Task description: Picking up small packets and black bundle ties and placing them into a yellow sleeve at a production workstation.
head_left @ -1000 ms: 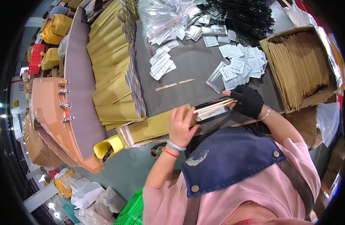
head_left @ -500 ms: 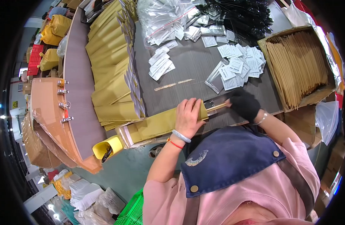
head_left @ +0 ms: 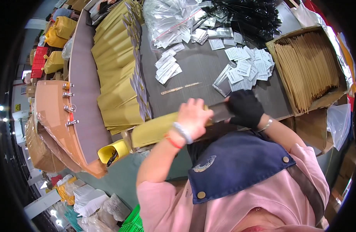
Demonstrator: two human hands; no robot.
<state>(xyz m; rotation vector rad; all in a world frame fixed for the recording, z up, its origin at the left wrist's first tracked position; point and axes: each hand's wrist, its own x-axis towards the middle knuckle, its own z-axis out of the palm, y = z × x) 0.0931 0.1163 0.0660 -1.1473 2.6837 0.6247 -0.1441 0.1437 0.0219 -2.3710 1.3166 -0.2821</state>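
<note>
A long gold paper sleeve [head_left: 153,131] lies along the front edge of the table. My left hand [head_left: 193,118], smeared by motion, is curled over its right end. From there a dark, glossy flat strip [head_left: 219,112] runs to my right hand [head_left: 245,108], which wears a black fingerless glove. The right fingers close at the strip's far end; blur hides what the strip is. No sticks show between the hands. A standing row of gold sleeves [head_left: 118,77] fills the table's left side.
White sachets [head_left: 247,67] lie beyond my right hand, more sachets [head_left: 168,67] farther left. A carton of wooden sticks [head_left: 307,69] stands at right, black plastic packets [head_left: 249,17] at the back. A yellow holder [head_left: 112,151] sits at the front left corner.
The pale sticks in my right fingers are out of sight; a dark strip shows there instead. My left hand has shifted slightly left and curled, and the sleeve has blurred.
</note>
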